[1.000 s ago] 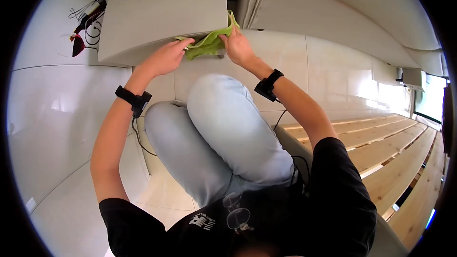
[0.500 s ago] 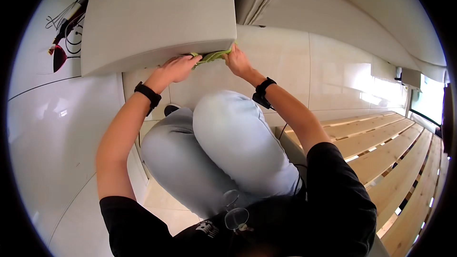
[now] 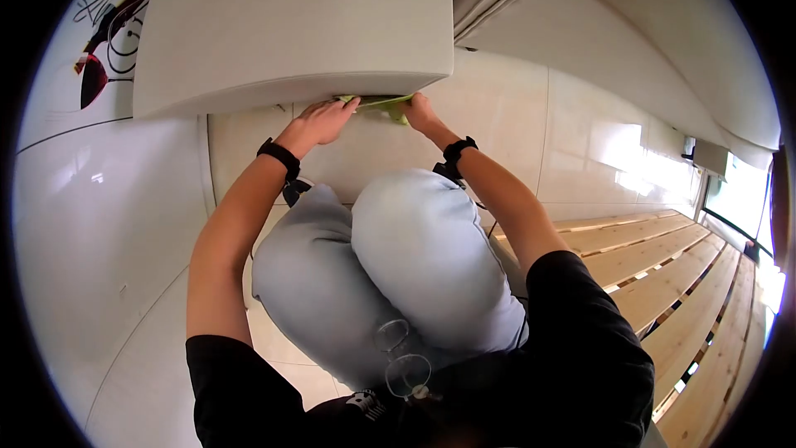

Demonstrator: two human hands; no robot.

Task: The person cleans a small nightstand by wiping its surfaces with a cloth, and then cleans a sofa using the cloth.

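A green cloth (image 3: 399, 113) stretches between my two hands, just below the lower front edge of a beige upholstered seat (image 3: 290, 21). My left hand (image 3: 327, 121) pinches its left end, close under that edge. At the right end, my right hand (image 3: 423, 111) grips the cloth with bent fingers, left of the seat's corner. Part of the cloth hangs loose beside the right fingers. Whether the cloth touches the seat I cannot tell. Both wrists wear black bands.
Slatted wood (image 3: 663, 274) lies low on the right. Another beige upholstered piece (image 3: 597, 41) runs along the upper right. A glossy white panel (image 3: 108, 216) borders the left, with a wine-glass picture (image 3: 94, 79) above it. Pale floor tiles (image 3: 489, 124) extend between them.
The cloth has gone from bunched to more stretched, with a loose flap now hanging near my right hand. My right hand has shifted left from the seat's corner. The view has moved slightly.
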